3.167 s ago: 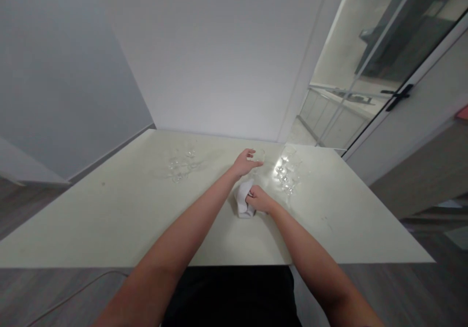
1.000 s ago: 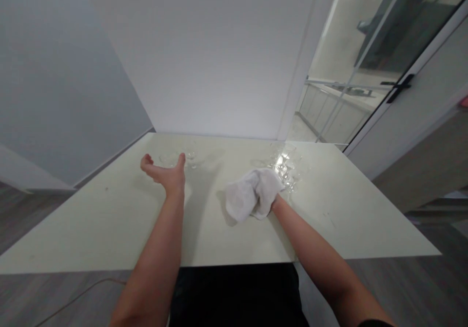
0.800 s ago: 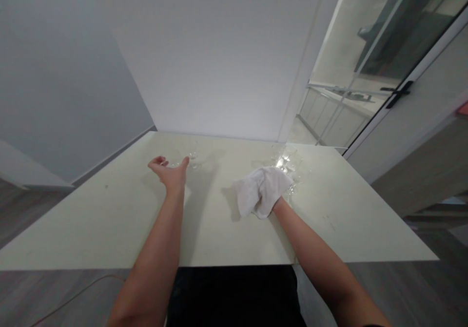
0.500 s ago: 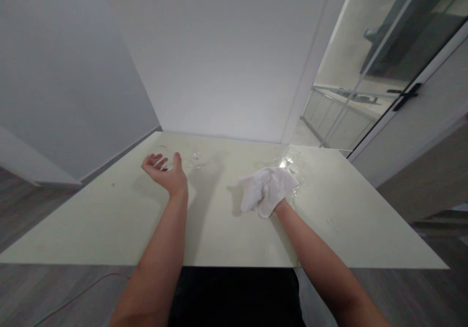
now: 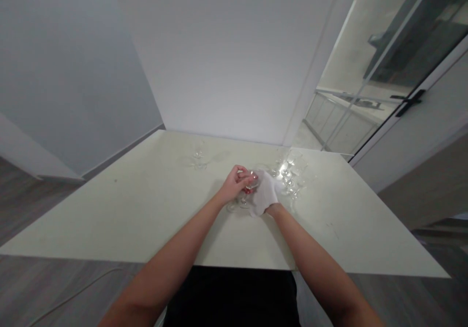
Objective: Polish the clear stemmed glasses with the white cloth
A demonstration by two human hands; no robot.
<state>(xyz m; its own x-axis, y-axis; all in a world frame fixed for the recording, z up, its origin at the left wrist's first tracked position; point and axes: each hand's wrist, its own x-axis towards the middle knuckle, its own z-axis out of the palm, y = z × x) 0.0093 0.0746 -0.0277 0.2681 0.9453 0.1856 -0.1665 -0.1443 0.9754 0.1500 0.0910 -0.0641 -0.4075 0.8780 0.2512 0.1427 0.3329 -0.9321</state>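
My left hand (image 5: 234, 185) is closed round a clear stemmed glass (image 5: 245, 196) held over the middle of the pale table (image 5: 127, 215). My right hand is wrapped inside a white cloth (image 5: 263, 195) and presses the cloth against the glass's right side. Its fingers are hidden by the cloth. A couple of clear glasses (image 5: 198, 159) stand at the far left of the table. A cluster of several clear glasses (image 5: 290, 176) stands just right of the cloth, glinting in the light.
A white wall runs behind the table. A glass sliding door with a black handle (image 5: 407, 104) stands at the right. Grey wood floor (image 5: 32, 288) shows at the left and right, with a thin cable on it at lower left.
My left hand has come from the glasses at the far left to the table's middle with a glass in it. My right hand's cloth now meets that glass.
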